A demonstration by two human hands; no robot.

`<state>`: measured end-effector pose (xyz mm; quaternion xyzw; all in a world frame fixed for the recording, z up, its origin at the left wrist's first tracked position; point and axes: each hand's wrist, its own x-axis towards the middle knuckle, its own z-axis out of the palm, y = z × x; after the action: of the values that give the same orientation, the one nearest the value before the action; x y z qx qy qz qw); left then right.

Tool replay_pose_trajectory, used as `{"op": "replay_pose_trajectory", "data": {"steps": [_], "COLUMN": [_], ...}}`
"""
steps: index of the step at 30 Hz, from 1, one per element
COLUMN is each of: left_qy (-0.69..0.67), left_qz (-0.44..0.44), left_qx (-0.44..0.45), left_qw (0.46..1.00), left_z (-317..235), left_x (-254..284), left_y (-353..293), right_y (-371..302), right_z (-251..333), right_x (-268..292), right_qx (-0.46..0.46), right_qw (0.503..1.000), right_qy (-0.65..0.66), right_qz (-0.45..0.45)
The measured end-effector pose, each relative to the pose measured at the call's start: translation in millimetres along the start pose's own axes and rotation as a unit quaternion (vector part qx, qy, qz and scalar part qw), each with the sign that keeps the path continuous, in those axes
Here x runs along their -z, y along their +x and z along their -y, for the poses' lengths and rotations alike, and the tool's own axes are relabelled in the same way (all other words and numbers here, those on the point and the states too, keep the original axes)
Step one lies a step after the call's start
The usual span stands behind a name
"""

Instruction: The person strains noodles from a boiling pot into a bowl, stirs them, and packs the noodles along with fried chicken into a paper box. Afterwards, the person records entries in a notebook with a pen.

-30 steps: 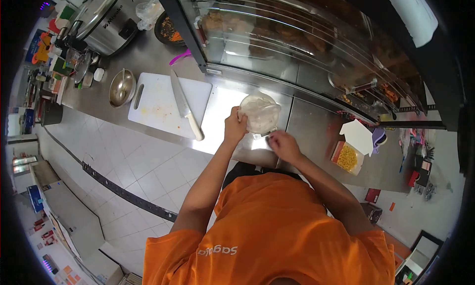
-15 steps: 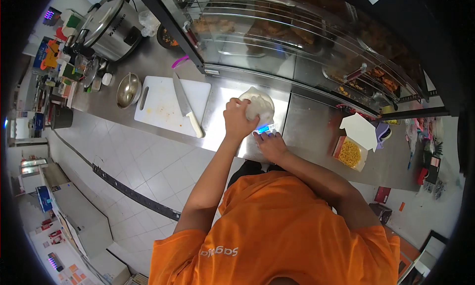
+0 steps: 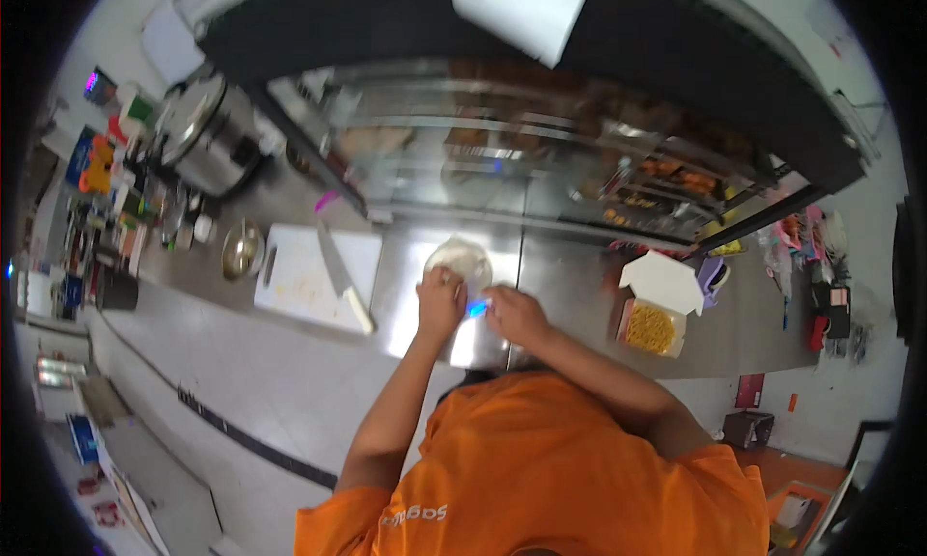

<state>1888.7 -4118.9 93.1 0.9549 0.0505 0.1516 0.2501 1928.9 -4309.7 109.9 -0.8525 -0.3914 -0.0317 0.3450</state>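
Observation:
A pale, rounded plastic bag (image 3: 465, 255) rests on a small scale whose blue-lit display (image 3: 477, 309) glows at its near side. At the bag's near left edge, my left hand (image 3: 442, 303) has its fingers curled in on the plastic. My right hand (image 3: 517, 317) is closed in a pinch at the bag's near right edge, beside the display. Motion blur hides what its fingertips hold. Most of the scale is hidden under the bag and my hands.
Left of my hands, a knife (image 3: 338, 266) lies across a white cutting board (image 3: 290, 257), with a metal bowl (image 3: 243, 251) beyond. A large cooker (image 3: 205, 136) stands behind. A glass display case (image 3: 454, 184) borders the counter's far side. Rightward sits an open box of yellow food (image 3: 651, 328).
My left hand has drawn its spread fingers together at the bag's near edge. My right hand has risen from the counter edge to the bag's right side. The whole view has shifted.

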Motion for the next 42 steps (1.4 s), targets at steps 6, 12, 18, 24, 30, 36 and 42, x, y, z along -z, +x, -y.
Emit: {"op": "replay_pose_trajectory", "data": {"steps": [6,12,18,24,30,36,42], "left_qy": [-0.315,-0.462,-0.488,-0.331,-0.256,-0.182,-0.189], "left_qz": [0.035,0.130,0.112,-0.114,0.037,-0.023,0.015], "left_qx": [0.038,0.209,0.235,0.206,0.026,0.049,0.018], "left_qw": [0.948,0.852,0.833,0.914,0.966,0.982,0.982], "left_z": [-25.8,-39.2,-46.2,-86.5,-134.0,-128.0,-140.7], "left_x": [5.8,3.0,-1.4,21.8,49.4,33.1,31.7], "left_y": [-20.3,-35.3,-24.5,-21.3,-19.5,-26.5,-35.3], "right_y": [-10.5,-24.4,-14.8,-14.4,-7.3,-24.1,-37.8], "right_z": [16.8,8.3,16.9,-1.4,26.6,17.4,-26.2], "right_x": [36.8,52.5,69.6,53.7,75.1,63.2,41.8], "right_qx": [0.138,0.084,0.160,-0.224,-0.412,-0.378,-0.368], "right_qw": [0.989,0.995,0.976,0.941,0.676,0.616,0.582], "right_qy": [-0.021,0.045,0.135,0.238,0.604,0.685,0.724], "right_qz": [-0.049,0.025,0.054,-0.083,-0.090,-0.089,-0.031]}}
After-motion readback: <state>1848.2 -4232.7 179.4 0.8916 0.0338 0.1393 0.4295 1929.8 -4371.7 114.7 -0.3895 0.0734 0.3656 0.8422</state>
